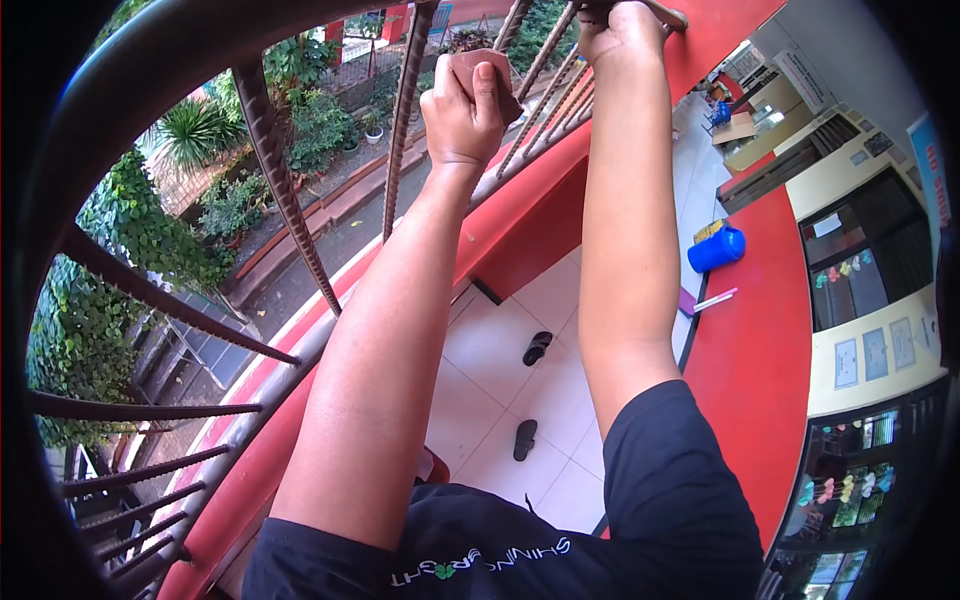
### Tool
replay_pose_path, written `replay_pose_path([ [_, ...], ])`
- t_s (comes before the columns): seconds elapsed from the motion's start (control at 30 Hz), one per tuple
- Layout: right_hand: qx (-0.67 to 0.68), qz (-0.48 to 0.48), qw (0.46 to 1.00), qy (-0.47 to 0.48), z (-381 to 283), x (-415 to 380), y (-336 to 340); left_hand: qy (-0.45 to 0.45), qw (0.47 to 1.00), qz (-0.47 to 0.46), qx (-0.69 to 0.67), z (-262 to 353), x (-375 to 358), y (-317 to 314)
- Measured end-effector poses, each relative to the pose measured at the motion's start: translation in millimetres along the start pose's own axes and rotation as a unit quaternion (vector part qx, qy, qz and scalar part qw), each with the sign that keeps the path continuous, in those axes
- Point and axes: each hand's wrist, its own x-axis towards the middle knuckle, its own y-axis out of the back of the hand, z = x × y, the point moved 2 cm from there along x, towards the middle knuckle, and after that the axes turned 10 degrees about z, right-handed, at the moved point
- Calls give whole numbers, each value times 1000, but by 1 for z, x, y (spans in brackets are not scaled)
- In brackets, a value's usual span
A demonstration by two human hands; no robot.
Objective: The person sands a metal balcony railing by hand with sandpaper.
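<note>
With our left hand (465, 105) closed around a brown sanding pad (497, 75) pressed to a rusty bar (403, 120) and our right hand (622, 30) gripping the railing (560, 75), we judge the pad could slip and fall outside.

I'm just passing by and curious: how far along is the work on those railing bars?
Done: cannot tell; no bar looks clearly different from the others. In hand: the left hand presses a brown pad against a twisted bar, while the right hand grips the railing top. Left: the other dark bars look untouched.
</note>
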Motion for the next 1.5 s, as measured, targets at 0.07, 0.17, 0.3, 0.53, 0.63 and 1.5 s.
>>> replay_pose_path([
  [0.07,-115,46,992,-8,-7,-30,-2,0,1000,7,-6,3,2,1],
  [0.17,52,-78,989,118,19,-47,7,-3,1000,8,-5,3,2,0],
  [0.3,-222,-37,939,259,10,-57,12,-4,1000,-7,-9,7,3,0],
  [0.53,-178,0,971,157,5,-72,10,0,1000,-25,-13,4,3,0],
  [0.63,-214,-27,942,256,0,-111,5,9,999,-28,-20,12,7,3],
  [1.5,21,-168,982,79,41,41,34,-47,998,-19,42,2,2,-1],
])
